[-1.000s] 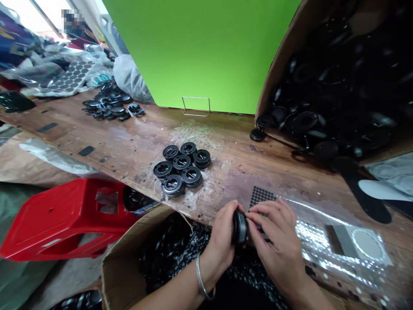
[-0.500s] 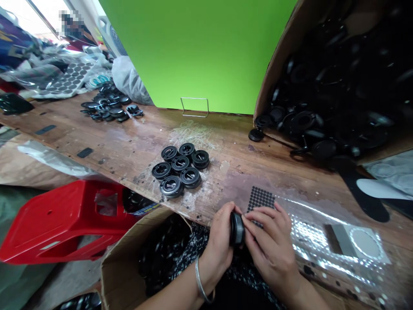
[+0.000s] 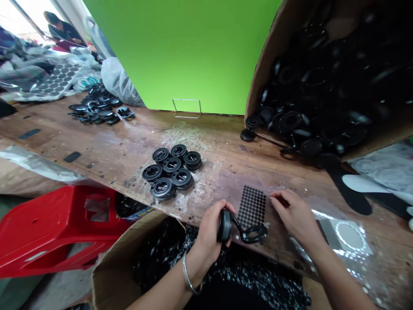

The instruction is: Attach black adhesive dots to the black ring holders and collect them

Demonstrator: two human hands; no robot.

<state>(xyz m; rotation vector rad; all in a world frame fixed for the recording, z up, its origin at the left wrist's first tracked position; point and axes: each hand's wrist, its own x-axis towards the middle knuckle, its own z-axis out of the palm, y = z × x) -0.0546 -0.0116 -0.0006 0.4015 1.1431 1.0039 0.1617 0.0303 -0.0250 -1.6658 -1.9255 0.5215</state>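
Observation:
My left hand (image 3: pixel 211 228) is closed around a black round piece with a ridged rim (image 3: pixel 225 225). From that piece a thin jointed arm reaches right to a flat black ring (image 3: pixel 254 234), which hangs over the table's front edge. Beyond the ring lies a sheet of small black dots (image 3: pixel 251 206). To the sheet's right, my right hand (image 3: pixel 295 215) hovers with thumb and forefinger pinched together; anything between them is too small to make out. Several similar black round pieces (image 3: pixel 172 165) sit in a cluster on the wooden table (image 3: pixel 222 150), left of my hands.
A green panel (image 3: pixel 190 51) stands behind the table. At right, a carton (image 3: pixel 263 64) is full of black parts. More black discs (image 3: pixel 97 105) are heaped at the far left. Below are an open box (image 3: pixel 109 267) and a red stool (image 3: pixel 35 232). A person (image 3: pixel 63 30) is in the background.
My right hand has moved away from the round piece to the right of the dotted sheet. The arm and ring now show extended from the piece in my left hand. The view has shifted slightly.

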